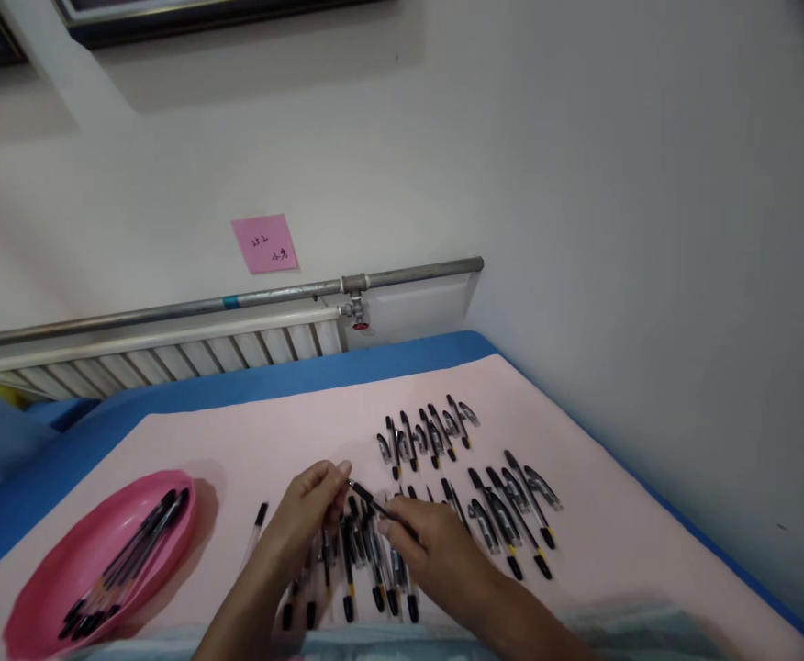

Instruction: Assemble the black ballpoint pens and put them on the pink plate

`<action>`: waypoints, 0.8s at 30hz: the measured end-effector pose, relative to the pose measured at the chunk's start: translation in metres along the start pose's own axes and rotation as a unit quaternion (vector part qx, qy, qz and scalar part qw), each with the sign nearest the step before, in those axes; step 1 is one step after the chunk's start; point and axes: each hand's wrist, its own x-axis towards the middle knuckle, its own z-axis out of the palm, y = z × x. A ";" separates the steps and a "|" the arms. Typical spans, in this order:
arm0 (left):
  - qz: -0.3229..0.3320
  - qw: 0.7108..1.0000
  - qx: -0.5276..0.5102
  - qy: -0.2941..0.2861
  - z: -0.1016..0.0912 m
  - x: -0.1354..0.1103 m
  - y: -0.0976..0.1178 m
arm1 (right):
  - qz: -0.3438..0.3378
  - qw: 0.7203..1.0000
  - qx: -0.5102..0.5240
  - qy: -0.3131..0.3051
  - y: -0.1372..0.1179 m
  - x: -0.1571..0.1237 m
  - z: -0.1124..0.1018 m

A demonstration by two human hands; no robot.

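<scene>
In the head view a black-gripped pen (369, 497) slants between my hands, over the middle of a pink sheet. My right hand (436, 551) is closed round its lower right part. At the pen's upper left end, which looks silvery, the thumb and fingers of my left hand (309, 514) are pinched together. What the left fingertips cover there is hidden. Below and between my hands lie several clear pens (376, 560) with black ends, partly covered by my wrists. Loose black pen caps (483, 525) lie among pens to the right of my right hand.
A pink oval basin (34, 588) at the left holds several pens (130, 560). Farther back on the sheet (251, 441) is a row of pens and caps (424, 436). A blue cover (402, 355) borders the sheet. Behind stand a radiator (188, 356) and the wall.
</scene>
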 end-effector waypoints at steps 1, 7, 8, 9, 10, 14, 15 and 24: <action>0.005 1.000 0.017 -0.003 0.001 0.000 0.000 | -0.003 1.000 -0.006 0.002 0.000 0.000 0.000; 0.006 0.999 -0.019 -0.037 -0.002 -0.001 0.001 | 0.004 1.000 -0.028 0.003 0.000 0.000 -0.003; -0.003 0.998 -0.035 -0.044 -0.003 -0.001 0.002 | 0.005 1.000 -0.030 0.002 -0.001 0.000 -0.003; -0.017 0.998 -0.048 -0.045 -0.004 -0.002 0.002 | 0.004 0.999 -0.032 0.002 -0.001 0.000 -0.003; -0.030 0.997 -0.055 -0.039 -0.005 -0.002 0.003 | 0.001 0.999 -0.034 0.002 -0.002 0.000 -0.003; -0.039 0.999 0.013 0.016 -0.004 -0.003 0.003 | -0.006 0.998 -0.055 0.002 -0.004 -0.001 -0.003; -0.034 0.998 0.042 0.019 -0.004 -0.003 0.002 | -0.007 0.998 -0.062 0.001 -0.004 -0.002 -0.003; -0.035 0.999 0.032 -0.020 0.000 -0.001 -0.003 | -0.009 0.995 -0.097 0.000 -0.001 -0.002 -0.002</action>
